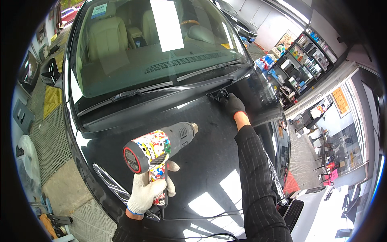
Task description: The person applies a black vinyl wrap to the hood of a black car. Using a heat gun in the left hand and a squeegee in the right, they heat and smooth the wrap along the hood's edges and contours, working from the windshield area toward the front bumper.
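My left hand (151, 187), in a white knit glove, is wrapped round the handle of a heat gun (161, 145) covered in colourful stickers. Its metal nozzle points up and to the right, above the black car hood (189, 153). Farther off, my right hand (234, 105) wears a dark glove with a red cuff and is closed at the hood's rear edge, by the base of the windshield. Crumpled, shiny black film (219, 95) bunches at its fingers. How firmly they pinch it is partly hidden.
Wiper arms (141, 89) lie along the windshield (121, 60) behind the hood. A power cord (201, 218) trails across the hood's near part. Crowded shelves (302, 60) stand at the right, and a white car (322, 209) is at the lower right.
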{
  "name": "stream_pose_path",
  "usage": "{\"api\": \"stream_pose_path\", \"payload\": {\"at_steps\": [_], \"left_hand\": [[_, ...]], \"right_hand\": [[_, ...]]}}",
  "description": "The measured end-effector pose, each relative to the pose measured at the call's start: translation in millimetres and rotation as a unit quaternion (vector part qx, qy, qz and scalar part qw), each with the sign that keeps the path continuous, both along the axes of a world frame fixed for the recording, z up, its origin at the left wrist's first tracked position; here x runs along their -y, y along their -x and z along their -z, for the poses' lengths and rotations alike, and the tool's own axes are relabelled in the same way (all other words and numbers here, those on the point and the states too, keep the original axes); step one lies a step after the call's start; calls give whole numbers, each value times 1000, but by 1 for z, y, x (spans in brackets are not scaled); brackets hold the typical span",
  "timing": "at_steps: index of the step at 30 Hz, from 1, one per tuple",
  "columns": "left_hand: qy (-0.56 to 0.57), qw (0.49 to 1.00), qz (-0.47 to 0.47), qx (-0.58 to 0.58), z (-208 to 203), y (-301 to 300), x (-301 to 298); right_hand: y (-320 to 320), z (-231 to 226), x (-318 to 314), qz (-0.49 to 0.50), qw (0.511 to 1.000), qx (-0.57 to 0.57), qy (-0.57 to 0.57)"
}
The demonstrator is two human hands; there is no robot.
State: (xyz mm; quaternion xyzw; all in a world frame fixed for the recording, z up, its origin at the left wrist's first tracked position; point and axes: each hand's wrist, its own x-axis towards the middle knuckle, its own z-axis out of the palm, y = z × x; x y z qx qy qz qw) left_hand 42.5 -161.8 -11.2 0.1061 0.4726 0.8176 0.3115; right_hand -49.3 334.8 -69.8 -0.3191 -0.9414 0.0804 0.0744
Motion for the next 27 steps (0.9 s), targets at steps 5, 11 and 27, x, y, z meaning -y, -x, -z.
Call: {"api": "stream_pose_path", "payload": {"at_steps": [5,11,27], "left_hand": [[-10,1000,26,9,6,12,-17],[-30,999,24,27,14,14,-28],[-63,996,25,58,45,21,-27]], "right_hand": [[1,-4,9,44,999,-7,9],[8,-5,16,100,995,-10,5],[7,-7,17,103,995,15,4]]}}
